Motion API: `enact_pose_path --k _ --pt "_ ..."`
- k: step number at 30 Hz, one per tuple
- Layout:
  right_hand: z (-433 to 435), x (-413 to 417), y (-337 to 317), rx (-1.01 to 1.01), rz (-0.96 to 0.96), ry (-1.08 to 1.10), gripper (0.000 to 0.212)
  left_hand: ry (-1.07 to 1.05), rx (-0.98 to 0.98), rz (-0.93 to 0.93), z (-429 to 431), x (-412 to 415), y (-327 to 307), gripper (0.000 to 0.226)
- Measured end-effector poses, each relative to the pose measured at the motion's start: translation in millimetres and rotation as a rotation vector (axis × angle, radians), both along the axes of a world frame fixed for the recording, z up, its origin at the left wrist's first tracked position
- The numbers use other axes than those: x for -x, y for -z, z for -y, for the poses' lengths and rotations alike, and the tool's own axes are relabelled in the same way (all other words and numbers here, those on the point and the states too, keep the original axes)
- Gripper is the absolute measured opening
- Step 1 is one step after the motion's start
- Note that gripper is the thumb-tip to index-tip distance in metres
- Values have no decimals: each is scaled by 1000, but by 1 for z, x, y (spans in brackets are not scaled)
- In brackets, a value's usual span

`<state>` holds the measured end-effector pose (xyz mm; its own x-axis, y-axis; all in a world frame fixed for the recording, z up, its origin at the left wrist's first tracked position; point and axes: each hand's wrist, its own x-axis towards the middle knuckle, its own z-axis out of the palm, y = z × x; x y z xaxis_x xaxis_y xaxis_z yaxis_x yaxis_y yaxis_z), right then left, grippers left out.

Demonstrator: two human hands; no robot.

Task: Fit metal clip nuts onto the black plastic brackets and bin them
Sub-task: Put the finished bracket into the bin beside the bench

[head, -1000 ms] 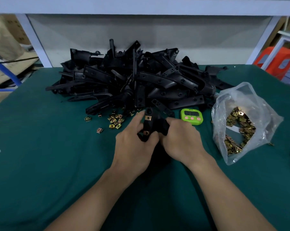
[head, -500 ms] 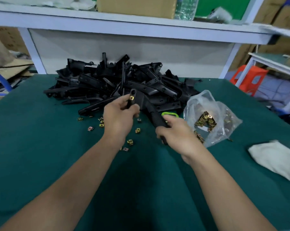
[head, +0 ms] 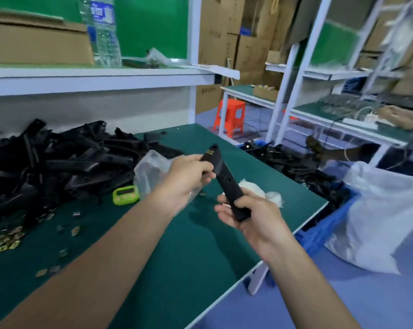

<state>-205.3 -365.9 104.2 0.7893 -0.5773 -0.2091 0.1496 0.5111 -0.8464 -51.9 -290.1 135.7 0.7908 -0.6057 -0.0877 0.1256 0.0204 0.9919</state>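
We see the left hand curled around the upper part of one black bracket, fingers wrapped over it. The right hand grips the lower end, with the bracket end lying across its fingers. Both hands hold the bracket in the air over the right part of the green table. It is tilted, top end pointing away. A brass-coloured clip nut sits on the bracket near its top end, just above the left hand.

Behind the left hand we see a clear plastic bag; its contents are too blurred to tell. Next to it lies a green timer. A white cloth is on the table just past the right hand. The pile of black brackets fills the back left of the table. Loose clip nuts are scattered in front of the pile, near the left forearm.

Right of the table, on the floor, we note a blue bin with dark parts in it, touching a white sack. On the shelf above stand a water bottle and a cardboard box.
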Motion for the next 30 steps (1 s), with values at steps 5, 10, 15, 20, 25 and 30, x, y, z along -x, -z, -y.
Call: enact_pose_path --k 5,10,15,20,25,30 --pt "25 51 12 -105 42 90 28 174 -68 -171 87 36 27 10" --pt "50 55 23 -187 -48 164 22 250 -135 -289 140 49 39 8" --pt "179 -23 -39 -298 -45 348 31 284 -27 -425 175 26 5 56" --pt "195 -89 -13 -209 -216 107 58 238 -215 -88 162 -5 2 22" --pt "125 -148 12 -124 -172 203 19 175 -209 102 116 -40 2 27" --pt "79 -157 -10 57 -80 124 22 101 -250 401 62 -66 -15 34"
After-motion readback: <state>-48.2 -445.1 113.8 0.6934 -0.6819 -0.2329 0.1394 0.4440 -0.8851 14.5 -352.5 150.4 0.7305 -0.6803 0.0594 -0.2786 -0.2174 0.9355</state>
